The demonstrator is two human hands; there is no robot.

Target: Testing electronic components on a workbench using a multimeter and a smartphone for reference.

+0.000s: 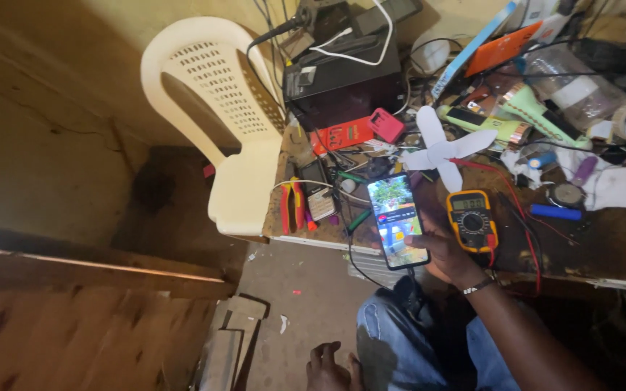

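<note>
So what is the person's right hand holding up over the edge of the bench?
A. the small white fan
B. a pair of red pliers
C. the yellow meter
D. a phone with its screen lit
D. The right hand grips a phone whose screen glows with a picture; the yellow meter lies on the bench beside it, and the white fan and red pliers lie untouched.

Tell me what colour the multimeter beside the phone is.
Yellow casing with a dark face and dial: the multimeter shows best in the head view.
</note>
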